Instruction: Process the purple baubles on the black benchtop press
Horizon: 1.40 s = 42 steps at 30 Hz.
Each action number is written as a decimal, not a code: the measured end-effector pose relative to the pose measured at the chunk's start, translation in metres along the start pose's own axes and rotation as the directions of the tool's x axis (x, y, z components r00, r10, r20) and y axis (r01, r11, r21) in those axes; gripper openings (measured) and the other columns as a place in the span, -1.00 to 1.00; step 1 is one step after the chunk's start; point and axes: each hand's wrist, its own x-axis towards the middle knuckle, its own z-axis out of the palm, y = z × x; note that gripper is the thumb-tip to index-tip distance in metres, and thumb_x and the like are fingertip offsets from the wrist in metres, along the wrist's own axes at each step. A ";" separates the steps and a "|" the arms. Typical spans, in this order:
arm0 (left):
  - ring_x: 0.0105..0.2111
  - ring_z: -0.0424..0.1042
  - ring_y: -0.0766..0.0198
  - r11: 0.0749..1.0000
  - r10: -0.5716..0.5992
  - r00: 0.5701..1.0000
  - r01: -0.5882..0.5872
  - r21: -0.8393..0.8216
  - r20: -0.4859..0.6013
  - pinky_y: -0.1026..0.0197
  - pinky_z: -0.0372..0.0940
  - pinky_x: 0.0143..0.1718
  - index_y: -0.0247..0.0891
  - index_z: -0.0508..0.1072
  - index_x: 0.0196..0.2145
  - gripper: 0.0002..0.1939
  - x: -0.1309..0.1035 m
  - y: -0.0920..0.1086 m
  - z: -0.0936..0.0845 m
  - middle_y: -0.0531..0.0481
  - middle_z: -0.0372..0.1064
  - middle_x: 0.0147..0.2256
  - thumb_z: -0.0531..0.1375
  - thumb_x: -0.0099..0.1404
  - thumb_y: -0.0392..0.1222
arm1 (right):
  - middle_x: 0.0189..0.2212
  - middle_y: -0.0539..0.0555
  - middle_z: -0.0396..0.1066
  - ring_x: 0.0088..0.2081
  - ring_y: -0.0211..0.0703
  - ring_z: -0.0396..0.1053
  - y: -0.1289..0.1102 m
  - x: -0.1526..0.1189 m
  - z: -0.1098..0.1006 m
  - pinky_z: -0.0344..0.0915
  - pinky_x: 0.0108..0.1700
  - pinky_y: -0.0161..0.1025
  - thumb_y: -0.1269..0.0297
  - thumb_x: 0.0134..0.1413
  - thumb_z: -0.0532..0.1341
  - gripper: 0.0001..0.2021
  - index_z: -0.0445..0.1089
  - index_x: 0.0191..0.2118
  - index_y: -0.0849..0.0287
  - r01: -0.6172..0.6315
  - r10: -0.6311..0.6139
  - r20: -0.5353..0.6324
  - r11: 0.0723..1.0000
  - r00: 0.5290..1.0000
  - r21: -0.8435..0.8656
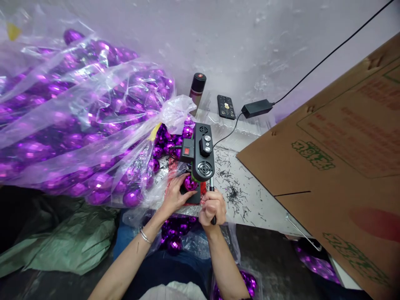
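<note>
My left hand (177, 193) holds a shiny purple faceted ball (190, 183), thumb and fingers around it, under the head of a small black bench press (203, 154). The press carries a red rocker switch (186, 151) and round vent grilles. My right hand (213, 207) is wrapped around the black grip of the press lever (214, 220). Loose purple balls (158, 151) lie just behind and left of the press. Small dark pins (233, 191) are scattered over the table to its right. The press head hides the ball's top.
A big clear bag of purple balls (93, 137) fills the left side. A cardboard box (337, 166) stands at right. Behind the press are a dark-capped can (198, 89), a phone (226, 107) and a power adapter (257, 108) with its cable. More balls (174, 243) rest on my lap.
</note>
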 end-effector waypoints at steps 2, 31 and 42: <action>0.11 0.60 -0.07 1.000 0.003 1.000 -0.003 0.002 -0.005 -0.09 0.50 0.14 -0.19 0.46 0.26 -0.37 0.000 0.000 0.001 -0.21 0.60 0.14 0.49 0.31 -0.03 | -0.48 -0.07 0.34 -0.49 -0.26 0.31 0.001 -0.002 0.001 0.39 -0.25 -0.16 0.32 0.53 -0.06 -0.63 0.23 -0.40 0.07 -0.002 0.002 -0.006 1.000 1.000 0.008; 0.15 0.58 -0.11 0.997 -0.075 0.997 0.076 -0.028 0.030 -0.18 0.48 0.20 -0.19 0.48 0.23 -0.37 0.008 -0.001 0.001 -0.24 0.59 0.14 0.49 0.27 -0.06 | -0.52 -0.07 0.28 -0.47 -0.27 0.33 -0.022 0.044 -0.008 0.21 -0.41 -0.25 0.44 0.46 0.02 -0.64 0.18 -0.45 0.08 -0.114 0.110 0.052 0.991 0.993 0.070; 0.43 0.31 -0.18 0.987 0.090 0.992 -0.101 0.121 0.093 -0.26 0.36 0.36 -0.18 0.19 0.48 -0.27 -0.059 0.029 -0.044 -0.37 0.26 0.43 0.28 0.47 -0.01 | -0.55 -0.06 0.30 -0.45 -0.22 0.38 -0.028 0.046 -0.010 0.23 -0.39 -0.23 0.50 0.40 0.05 -0.65 0.24 -0.47 0.09 -0.152 0.146 0.061 0.983 0.987 0.100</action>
